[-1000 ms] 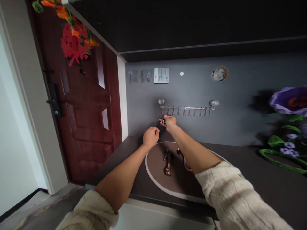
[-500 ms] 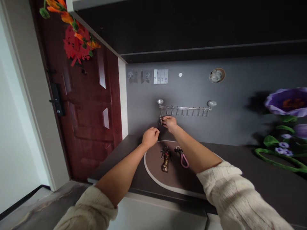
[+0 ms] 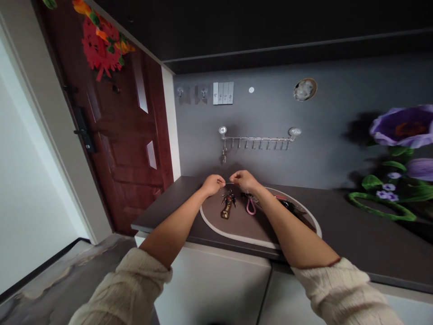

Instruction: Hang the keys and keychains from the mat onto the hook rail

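My left hand [image 3: 214, 184] hovers over the back left rim of an oval brown mat [image 3: 211, 215], its fingers curled together with nothing seen in them. Close by on the right is my right hand [image 3: 243, 179], fingertips drawn together and turned toward the left; I see nothing in it. A small bunch of keys [image 3: 224, 156] hangs from the left end of the clear hook rail [image 3: 257, 139]. Below my hands lie a key ring with a brown lettered fob [image 3: 226, 209] and another with a pink loop strap [image 3: 251, 206].
Dark items [image 3: 291, 207] lie on the mat's right part, partly behind my right forearm. A purple flower decoration [image 3: 402, 131] stands at the right of the dark counter [image 3: 365, 243]. A dark shelf [image 3: 270, 31] overhangs above. Left is a red-brown door [image 3: 131, 135].
My right hand has let go of the small keys, which now hang freely at the rail, and has come down toward the mat. My left hand stays close by. The view has shifted.
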Action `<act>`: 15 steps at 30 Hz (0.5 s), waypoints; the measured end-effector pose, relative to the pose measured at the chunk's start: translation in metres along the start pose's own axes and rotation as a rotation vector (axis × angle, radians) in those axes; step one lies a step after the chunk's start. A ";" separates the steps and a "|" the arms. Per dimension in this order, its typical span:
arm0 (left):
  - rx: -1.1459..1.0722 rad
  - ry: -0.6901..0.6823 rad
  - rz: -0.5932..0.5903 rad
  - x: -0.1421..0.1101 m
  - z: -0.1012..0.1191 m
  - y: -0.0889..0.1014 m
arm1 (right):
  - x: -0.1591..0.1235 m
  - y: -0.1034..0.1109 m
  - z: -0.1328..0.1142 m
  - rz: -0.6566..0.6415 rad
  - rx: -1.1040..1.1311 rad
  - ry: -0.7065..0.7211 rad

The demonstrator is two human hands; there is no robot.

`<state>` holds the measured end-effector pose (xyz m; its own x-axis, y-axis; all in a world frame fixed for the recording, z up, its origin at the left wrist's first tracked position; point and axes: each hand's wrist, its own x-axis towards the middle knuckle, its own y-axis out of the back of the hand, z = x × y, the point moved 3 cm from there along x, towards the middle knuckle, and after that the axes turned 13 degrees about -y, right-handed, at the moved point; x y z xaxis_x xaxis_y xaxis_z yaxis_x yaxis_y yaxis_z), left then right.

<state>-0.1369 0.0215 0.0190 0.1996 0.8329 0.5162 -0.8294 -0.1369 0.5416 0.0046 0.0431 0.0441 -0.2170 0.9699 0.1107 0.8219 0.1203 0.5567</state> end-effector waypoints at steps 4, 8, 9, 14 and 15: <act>-0.053 0.074 -0.016 -0.004 -0.006 -0.006 | -0.005 -0.003 0.013 -0.083 -0.283 0.038; -0.053 0.102 -0.058 -0.006 -0.009 -0.007 | -0.011 -0.003 0.014 -0.149 -0.439 0.016; -0.060 0.110 -0.058 -0.007 -0.010 -0.008 | -0.012 -0.003 0.014 -0.154 -0.457 0.011; -0.091 0.114 -0.058 -0.006 -0.014 -0.009 | -0.012 -0.005 0.013 -0.180 -0.491 -0.004; -0.095 0.103 -0.065 -0.005 -0.015 -0.010 | -0.011 -0.006 0.013 -0.183 -0.495 0.002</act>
<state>-0.1373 0.0265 0.0014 0.2039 0.8894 0.4091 -0.8630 -0.0340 0.5041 0.0089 0.0344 0.0283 -0.3347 0.9420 -0.0231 0.4238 0.1724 0.8892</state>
